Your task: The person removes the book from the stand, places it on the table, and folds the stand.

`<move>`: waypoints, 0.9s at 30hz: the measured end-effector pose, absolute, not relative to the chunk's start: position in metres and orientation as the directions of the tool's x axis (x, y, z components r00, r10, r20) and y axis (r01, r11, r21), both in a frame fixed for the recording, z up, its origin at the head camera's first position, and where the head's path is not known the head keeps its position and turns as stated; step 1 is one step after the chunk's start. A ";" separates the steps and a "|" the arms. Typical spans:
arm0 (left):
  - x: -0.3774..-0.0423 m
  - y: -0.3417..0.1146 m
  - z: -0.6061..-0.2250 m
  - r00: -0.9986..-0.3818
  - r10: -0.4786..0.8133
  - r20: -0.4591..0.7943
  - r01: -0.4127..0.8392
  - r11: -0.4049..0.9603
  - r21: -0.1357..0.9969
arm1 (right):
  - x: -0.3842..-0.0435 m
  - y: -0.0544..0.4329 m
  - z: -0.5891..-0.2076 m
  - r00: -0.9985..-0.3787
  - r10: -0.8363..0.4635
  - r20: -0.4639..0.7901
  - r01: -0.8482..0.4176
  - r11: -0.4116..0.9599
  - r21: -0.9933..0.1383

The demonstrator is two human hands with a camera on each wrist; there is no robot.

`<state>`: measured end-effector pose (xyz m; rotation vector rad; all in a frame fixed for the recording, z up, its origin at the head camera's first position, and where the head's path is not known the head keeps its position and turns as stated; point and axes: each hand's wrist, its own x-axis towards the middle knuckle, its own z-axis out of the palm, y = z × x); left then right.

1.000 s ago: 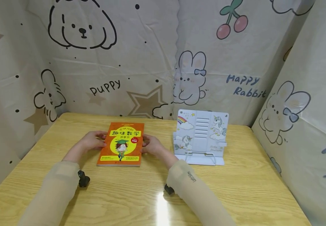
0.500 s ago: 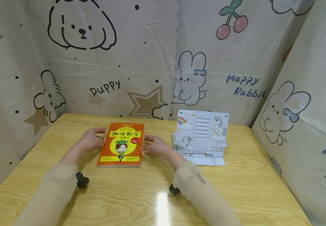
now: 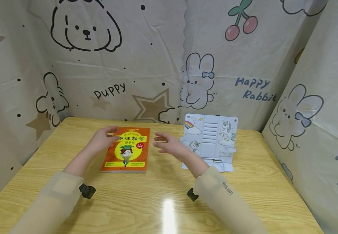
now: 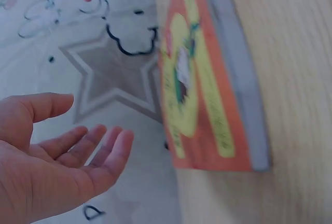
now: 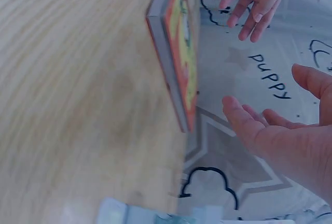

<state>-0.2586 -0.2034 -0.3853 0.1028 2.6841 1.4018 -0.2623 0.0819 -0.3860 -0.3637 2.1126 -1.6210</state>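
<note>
An orange and yellow book (image 3: 131, 154) lies flat on the wooden table, cover up, left of the middle. My left hand (image 3: 101, 141) hovers over the book's left edge in the head view, its fingers loosely bent around nothing. To the right of the book, my right hand (image 3: 172, 146) hangs in the air with relaxed fingers. Both wrist views show a gap between each hand and the book (image 4: 199, 79). Behind my right hand stands a white book stand (image 3: 210, 136) with unicorn and rainbow drawings, its lower left part partly covered by that hand.
The wooden table (image 3: 128, 201) runs up to a pale curtain (image 3: 151, 39) with cartoon drawings, at the back and both sides. A wire holder (image 3: 218, 164) sits at the foot of the stand. Black wrist cameras (image 3: 87, 191) hang under both sleeves.
Both hands have let go of the book's sides and lifted. My right hand has moved right, away from it; my left has risen over its edge. The book stays in place.
</note>
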 end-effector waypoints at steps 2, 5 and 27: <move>-0.254 -0.199 -0.379 -0.991 0.114 -0.064 0.014 0.582 0.813 | -0.260 0.087 -0.380 -0.871 -0.461 -0.171 0.033 0.293 -0.955; -0.249 -0.193 -0.371 -0.990 0.128 -0.050 0.040 0.616 0.787 | -0.256 0.094 -0.369 -0.881 -0.454 -0.136 -0.010 0.305 -0.952; -0.204 -0.147 -0.332 -0.965 0.231 0.124 0.247 0.639 0.728 | -0.224 0.157 -0.323 -0.914 -0.396 0.087 -0.212 0.283 -0.935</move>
